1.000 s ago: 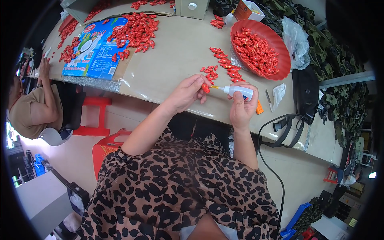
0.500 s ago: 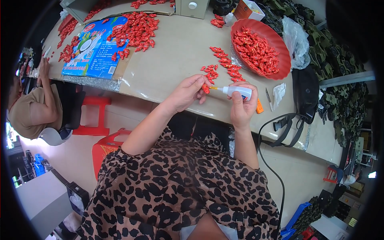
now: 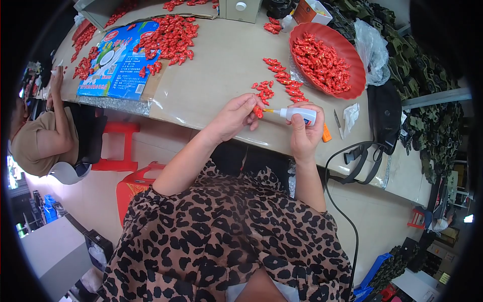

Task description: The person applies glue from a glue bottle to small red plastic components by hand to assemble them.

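Observation:
Between the fingertips of my left hand [image 3: 234, 118] is a small red figure-like piece [image 3: 258, 112], partly covered by the fingers. My right hand [image 3: 308, 132] is wrapped round a small white glue bottle [image 3: 297, 115], held sideways with its thin yellowish nozzle pointing left. The nozzle tip meets the red piece or sits right beside it; I cannot tell which. Just beyond my hands, loose red parts [image 3: 264, 90] and a row of red pieces [image 3: 293, 89] lie on the table. A large red scalloped bowl [image 3: 356, 53] full of similar pieces stands at the far right.
A blue printed cardboard sheet [image 3: 118, 80] bears heaped red pieces at the left. Right of my hands lie an orange object [image 3: 326, 133], a knife [image 3: 338, 123], crumpled tissue [image 3: 350, 121] and a black strapped bag [image 3: 385, 121]. A person [image 3: 45, 131] sits far left. A black cord hangs at the right.
My hands, the red piece and the glue bottle stay almost in place. At the far left, the other person's raised hand has shifted slightly.

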### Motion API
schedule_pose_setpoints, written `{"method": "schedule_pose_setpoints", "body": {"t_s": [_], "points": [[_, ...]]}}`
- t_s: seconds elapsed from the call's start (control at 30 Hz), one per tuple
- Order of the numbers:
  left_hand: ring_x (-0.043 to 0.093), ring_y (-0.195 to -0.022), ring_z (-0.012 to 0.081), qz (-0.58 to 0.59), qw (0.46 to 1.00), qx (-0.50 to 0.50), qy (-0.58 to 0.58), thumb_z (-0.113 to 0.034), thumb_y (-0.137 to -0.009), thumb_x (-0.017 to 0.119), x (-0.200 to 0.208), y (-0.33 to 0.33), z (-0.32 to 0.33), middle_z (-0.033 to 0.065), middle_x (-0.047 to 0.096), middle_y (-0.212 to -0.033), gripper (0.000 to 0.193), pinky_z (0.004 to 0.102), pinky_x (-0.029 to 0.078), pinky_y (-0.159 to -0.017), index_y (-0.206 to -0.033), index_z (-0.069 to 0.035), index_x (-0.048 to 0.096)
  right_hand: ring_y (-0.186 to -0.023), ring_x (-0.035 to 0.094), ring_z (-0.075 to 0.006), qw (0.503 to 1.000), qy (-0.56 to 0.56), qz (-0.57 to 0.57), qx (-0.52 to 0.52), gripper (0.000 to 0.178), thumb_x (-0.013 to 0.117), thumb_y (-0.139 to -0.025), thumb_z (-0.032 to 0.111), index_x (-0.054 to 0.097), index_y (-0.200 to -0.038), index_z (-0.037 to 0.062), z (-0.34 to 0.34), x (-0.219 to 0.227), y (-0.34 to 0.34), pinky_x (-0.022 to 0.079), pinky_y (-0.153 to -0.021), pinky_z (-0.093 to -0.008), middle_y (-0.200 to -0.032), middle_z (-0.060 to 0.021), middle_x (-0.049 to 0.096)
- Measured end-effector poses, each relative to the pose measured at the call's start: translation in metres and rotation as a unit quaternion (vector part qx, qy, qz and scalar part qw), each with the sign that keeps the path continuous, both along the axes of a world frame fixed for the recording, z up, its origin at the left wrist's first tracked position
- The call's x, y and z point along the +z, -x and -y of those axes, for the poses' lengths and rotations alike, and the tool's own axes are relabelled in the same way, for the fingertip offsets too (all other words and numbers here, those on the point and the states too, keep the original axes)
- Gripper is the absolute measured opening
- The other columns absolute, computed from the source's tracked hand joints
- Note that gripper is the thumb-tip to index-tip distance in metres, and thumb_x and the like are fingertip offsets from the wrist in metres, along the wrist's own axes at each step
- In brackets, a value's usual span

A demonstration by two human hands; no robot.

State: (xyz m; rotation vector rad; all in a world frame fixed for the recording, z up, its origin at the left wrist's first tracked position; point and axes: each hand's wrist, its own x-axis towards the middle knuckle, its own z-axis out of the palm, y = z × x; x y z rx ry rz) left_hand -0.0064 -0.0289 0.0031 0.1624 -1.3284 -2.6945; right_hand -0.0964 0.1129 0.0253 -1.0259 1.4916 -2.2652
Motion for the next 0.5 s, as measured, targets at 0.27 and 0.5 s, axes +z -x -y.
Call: {"method": "schedule_pose_setpoints", "body": {"t_s": [0.27, 0.5], "points": [[0.034, -0.056, 0.0079, -0.003, 1.0, 0.009, 0.014, -0.021, -0.091, 0.03, 0.0002, 0.0003, -0.0015, 0.002, 0.043, -0.069, 0.026, 0.0218, 0.037, -0.051, -0.086, -0.003, 0.048, -0.067, 0.046, -0.0117, 1.0, -0.008, -0.01, -0.016, 0.019, 0.053, -0.079, 0.011, 0.039, -0.09, 0.003, -0.001, 0.0005, -0.0013, 0.041, -0.058, -0.0219, -0.087, -0.0117, 0.049], [0.034, -0.056, 0.0078, -0.001, 1.0, 0.013, 0.022, -0.022, -0.091, 0.031, 0.0007, 0.0002, -0.0018, 0.0018, 0.043, -0.069, 0.026, 0.0214, 0.037, -0.051, -0.085, -0.003, 0.048, -0.066, 0.046, -0.0114, 0.999, -0.02, -0.025, -0.016, 0.019, 0.053, -0.079, 0.01, 0.039, -0.089, 0.0028, -0.0026, 0.0003, -0.0013, 0.041, -0.058, -0.0218, -0.086, -0.0117, 0.049]]}}
